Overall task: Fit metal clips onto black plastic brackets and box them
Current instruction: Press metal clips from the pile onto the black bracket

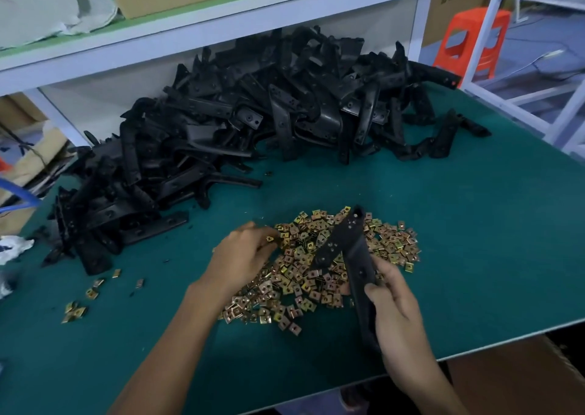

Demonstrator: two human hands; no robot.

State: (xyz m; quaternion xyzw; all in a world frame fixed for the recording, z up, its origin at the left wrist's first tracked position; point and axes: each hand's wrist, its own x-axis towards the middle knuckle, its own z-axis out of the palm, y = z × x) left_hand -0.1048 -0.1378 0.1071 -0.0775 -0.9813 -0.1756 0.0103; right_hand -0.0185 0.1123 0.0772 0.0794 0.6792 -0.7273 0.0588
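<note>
Orange stool [474, 22], white shelf [190, 36]

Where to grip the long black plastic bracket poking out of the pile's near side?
I'd pinch the long black plastic bracket across its width at the free right end, coming from the front-right: that end lies bare on the green mat, the left end runs into the heap.

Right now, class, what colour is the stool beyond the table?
The stool is orange, seen in the head view.

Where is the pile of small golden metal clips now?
Head view: the pile of small golden metal clips lies mid-table on the green mat, in front of the heap of black plastic brackets, between the left hand and the right hand.
</note>
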